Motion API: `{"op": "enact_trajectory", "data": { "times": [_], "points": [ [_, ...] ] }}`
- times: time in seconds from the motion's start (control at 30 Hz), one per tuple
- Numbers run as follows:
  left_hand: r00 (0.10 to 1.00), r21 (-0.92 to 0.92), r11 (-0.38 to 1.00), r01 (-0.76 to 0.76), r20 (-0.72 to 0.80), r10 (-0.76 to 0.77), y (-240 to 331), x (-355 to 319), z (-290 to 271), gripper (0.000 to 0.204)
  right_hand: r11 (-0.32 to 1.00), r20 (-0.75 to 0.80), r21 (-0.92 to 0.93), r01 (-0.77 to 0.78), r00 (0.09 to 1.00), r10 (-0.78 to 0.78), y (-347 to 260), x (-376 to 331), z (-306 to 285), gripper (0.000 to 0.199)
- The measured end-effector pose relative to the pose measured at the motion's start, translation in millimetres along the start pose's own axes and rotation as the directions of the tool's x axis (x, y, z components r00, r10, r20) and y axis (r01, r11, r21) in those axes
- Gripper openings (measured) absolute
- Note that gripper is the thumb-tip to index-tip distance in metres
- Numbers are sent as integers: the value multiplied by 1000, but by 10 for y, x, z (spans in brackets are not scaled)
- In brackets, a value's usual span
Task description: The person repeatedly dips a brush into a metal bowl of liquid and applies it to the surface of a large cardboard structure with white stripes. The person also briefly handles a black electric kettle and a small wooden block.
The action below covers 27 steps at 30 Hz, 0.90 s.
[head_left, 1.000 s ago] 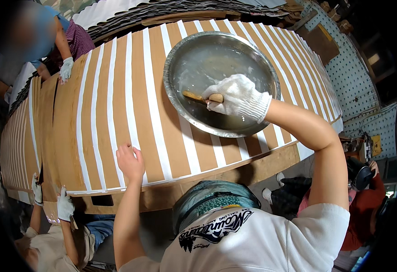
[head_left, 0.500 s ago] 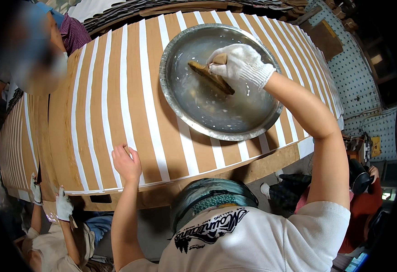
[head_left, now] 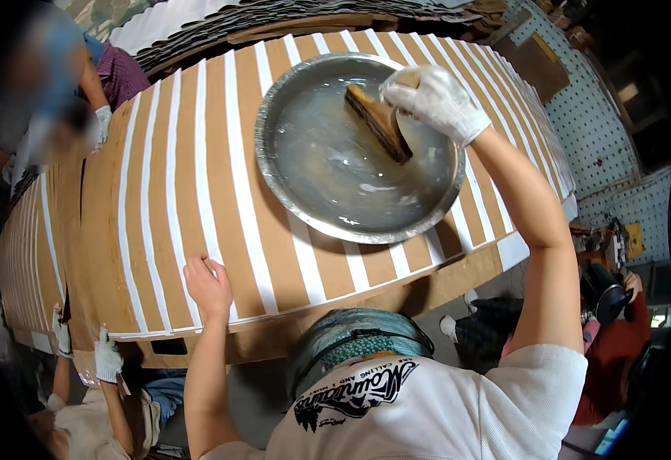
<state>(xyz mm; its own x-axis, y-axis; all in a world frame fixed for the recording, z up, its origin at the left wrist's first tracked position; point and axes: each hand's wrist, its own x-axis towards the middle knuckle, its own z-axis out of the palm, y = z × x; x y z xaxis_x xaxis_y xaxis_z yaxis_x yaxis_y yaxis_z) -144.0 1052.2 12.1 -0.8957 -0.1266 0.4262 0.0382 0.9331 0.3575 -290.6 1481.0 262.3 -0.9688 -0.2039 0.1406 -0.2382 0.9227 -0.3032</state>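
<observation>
Gloved in white, the right hand is closed around a wooden brush, its head dipped into cloudy liquid in the round metal pan on the bench. Bare and open, the left hand presses flat on brown board with white strips, holding nothing.

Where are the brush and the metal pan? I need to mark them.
brush point(head_left: 380, 123), head view, on its wooden block.
metal pan point(head_left: 274, 184), head view, on its left rim.
</observation>
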Motion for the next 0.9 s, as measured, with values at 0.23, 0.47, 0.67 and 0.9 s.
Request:
{"op": "enact_trajectory", "data": {
  "times": [0.23, 0.47, 0.67, 0.9],
  "points": [
    [999, -1, 1000, 28, 44, -28, -6, 9, 8, 20, 997, 45, 48, -58, 997, 55, 314, -79, -319, 27],
    [998, 11, 1000, 28, 51, -29, 17, 23, -9, 19, 999, 76, 41, -15, 997, 12, 772, -71, -55, 30],
    [999, 16, 1000, 6, 37, -6, 15, 12, -6, 19, 838, 175, 480, -258, 965, 197, 968, -184, 239, 33],
    [1000, 19, 1000, 15, 27, -16, -32, -4, 28, 17, 536, 238, 697, -477, 859, 454, 684, -339, 368, 27]
  ]
}}
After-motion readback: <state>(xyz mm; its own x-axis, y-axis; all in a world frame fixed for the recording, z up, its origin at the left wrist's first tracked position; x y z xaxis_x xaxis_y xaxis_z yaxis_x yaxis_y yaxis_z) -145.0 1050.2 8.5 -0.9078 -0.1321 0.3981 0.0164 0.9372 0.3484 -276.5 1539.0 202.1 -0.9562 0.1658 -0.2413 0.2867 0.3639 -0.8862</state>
